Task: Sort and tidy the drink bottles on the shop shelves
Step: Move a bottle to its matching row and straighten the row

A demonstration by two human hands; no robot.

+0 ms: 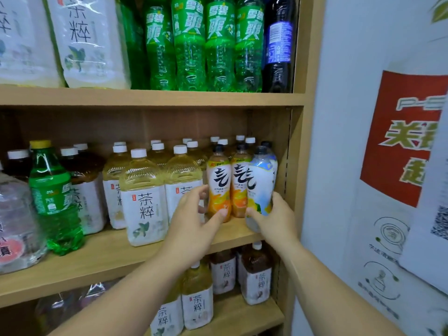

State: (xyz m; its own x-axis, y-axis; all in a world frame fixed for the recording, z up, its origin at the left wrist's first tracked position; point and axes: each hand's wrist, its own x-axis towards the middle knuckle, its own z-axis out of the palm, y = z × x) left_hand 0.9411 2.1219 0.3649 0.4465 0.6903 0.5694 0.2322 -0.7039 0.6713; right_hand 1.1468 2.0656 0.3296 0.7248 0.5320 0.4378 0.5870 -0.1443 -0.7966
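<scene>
As the left hand [191,219] grips an orange bottle [218,183], the right hand [276,220] (outstretched) clasps a white bottle [260,187].

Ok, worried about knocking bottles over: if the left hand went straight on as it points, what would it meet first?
Probably the leftmost orange-label bottle: the left hand points up-right at it, thumb apparently touching its lower front. Depth is unclear, so the fingers may brush the tea bottle beside it.

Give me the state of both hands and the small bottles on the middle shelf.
left hand: grips left orange bottle.
right hand: grips blue-white bottle.
left orange bottle: upright, capped, held.
second orange bottle: upright, capped.
blue-white bottle: capped, held near its base.
</scene>
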